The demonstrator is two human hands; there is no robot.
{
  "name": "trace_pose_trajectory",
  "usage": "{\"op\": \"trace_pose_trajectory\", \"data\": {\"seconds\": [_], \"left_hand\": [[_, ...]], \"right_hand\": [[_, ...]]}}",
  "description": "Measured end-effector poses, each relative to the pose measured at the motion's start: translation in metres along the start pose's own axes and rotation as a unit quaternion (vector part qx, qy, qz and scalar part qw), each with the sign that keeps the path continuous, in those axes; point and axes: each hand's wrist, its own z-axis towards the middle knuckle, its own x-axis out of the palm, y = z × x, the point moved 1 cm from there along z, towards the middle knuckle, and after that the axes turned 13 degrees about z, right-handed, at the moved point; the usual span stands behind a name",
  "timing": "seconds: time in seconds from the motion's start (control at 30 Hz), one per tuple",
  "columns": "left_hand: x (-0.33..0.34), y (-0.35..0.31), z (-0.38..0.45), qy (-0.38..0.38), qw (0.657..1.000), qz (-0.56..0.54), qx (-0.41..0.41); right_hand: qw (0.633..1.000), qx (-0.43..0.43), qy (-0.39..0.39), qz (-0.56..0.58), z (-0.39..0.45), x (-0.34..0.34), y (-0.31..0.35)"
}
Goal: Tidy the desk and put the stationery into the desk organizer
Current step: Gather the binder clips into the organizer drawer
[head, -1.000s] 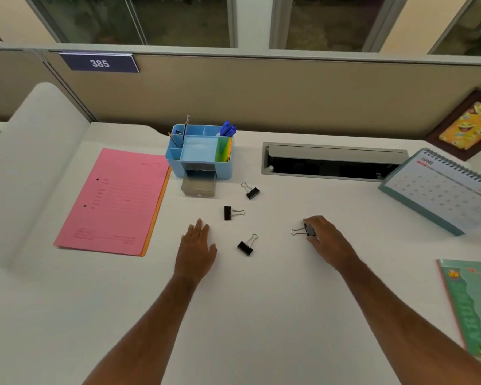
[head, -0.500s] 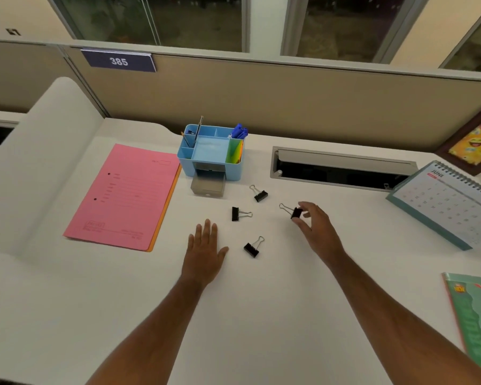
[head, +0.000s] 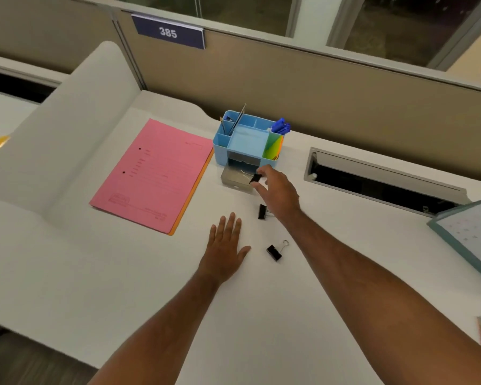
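Desk (head: 261, 315) white: left grip (head: 225, 247) flat, right grip (head: 275, 190) pinching binder clip (head: 255, 178)

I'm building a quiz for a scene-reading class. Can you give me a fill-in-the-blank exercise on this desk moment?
1. The right hand pinches a black ____ over the open drawer of the blue organizer.
2. The left hand lies ____ on the desk.
3. The folder left of the organizer is ____.
4. The sign on the partition reads ____.

Missing words: binder clip; flat; pink; 385
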Motion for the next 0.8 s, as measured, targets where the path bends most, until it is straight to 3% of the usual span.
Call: {"op": "trace_pose_trajectory", "data": {"seconds": [0.4, 0.63, 0.8], "left_hand": [[0.009, 0.000, -0.002, -0.045, 0.999, 0.000, -0.002], [0.008, 0.000, -0.002, -0.040, 0.999, -0.004, -0.005], [0.007, 0.001, -0.003, -0.037, 0.999, 0.000, -0.004]], "right_hand": [[0.997, -0.010, 0.005, -0.081, 0.038, 0.039, -0.001], [0.999, -0.029, -0.010, 0.032, 0.028, 0.032, -0.006], [0.998, -0.027, -0.043, 0.023, 0.004, 0.006, -0.035]]}}
